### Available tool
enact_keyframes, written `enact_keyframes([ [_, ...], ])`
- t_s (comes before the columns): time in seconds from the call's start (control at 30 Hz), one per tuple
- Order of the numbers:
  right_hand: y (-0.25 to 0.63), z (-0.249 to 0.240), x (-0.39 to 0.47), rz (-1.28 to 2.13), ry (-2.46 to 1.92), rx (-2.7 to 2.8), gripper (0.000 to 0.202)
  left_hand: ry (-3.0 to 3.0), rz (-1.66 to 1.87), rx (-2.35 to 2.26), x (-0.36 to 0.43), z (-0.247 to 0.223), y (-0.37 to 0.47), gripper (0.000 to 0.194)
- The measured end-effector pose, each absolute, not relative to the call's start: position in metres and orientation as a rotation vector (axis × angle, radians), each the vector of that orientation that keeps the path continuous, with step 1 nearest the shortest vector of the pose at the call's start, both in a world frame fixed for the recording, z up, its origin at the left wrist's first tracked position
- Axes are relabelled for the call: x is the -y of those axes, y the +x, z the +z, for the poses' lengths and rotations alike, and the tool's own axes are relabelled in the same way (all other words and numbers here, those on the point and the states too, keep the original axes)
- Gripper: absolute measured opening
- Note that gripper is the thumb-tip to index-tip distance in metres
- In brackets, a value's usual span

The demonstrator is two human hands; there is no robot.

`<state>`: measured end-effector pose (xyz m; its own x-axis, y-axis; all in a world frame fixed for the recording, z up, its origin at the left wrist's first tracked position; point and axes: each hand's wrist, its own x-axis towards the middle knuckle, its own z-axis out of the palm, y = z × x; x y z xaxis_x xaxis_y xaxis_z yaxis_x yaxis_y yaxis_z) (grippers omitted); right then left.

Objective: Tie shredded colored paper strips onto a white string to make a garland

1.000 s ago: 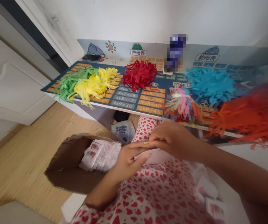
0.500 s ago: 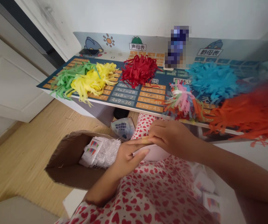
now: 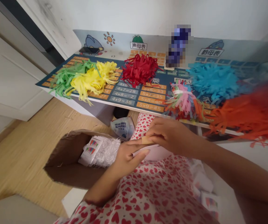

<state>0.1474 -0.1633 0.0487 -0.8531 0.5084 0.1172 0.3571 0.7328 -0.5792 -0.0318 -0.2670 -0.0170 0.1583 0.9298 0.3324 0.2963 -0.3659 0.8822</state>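
Over my lap, my left hand (image 3: 129, 155) pinches a white card (image 3: 158, 152) between thumb and fingers. My right hand (image 3: 166, 133) meets it at the fingertips, its fingers bent together against a tan band (image 3: 147, 140) on a left finger. Whatever the right fingertips hold is too small to make out. Beyond the hands, on the desk, lie bundles of paper strips: green (image 3: 70, 76), yellow (image 3: 94, 81), red (image 3: 140, 70), mixed colours (image 3: 182, 99), blue (image 3: 214, 80) and orange (image 3: 247, 113).
A cardboard box (image 3: 66, 174) at the left holds printed white cards (image 3: 93, 149) and clear strands. Near the desk's underside lies a plastic packet (image 3: 123, 127). A phone (image 3: 89, 50) rests at the desk's back left. More printed cards (image 3: 209, 202) lie at the lower right.
The right fingertips have shifted slightly, and the tan band on the left finger shows more clearly. The view has moved a little; both hands stay together at the white card.
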Motion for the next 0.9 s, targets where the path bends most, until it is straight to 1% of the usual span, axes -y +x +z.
enact_keyframes([
  [0.23, 0.147, 0.046, 0.163, 0.815, -0.669, 2.633, 0.013, 1.756, 1.21, -1.182, 0.266, -0.016, -0.032, 0.027],
  [0.43, 0.148, 0.045, 0.163, 0.781, -0.643, 2.638, 0.018, 1.743, 1.207, -1.195, 0.266, -0.016, -0.031, 0.025],
  [0.7, 0.153, 0.029, 0.157, 0.487, -0.545, 2.664, 0.023, 1.563, 1.193, -1.214, 0.261, -0.02, -0.027, 0.021],
  [0.9, 0.148, 0.03, 0.15, 0.586, -0.584, 2.705, 0.018, 1.47, 1.191, -1.261, 0.256, -0.021, -0.028, 0.021],
])
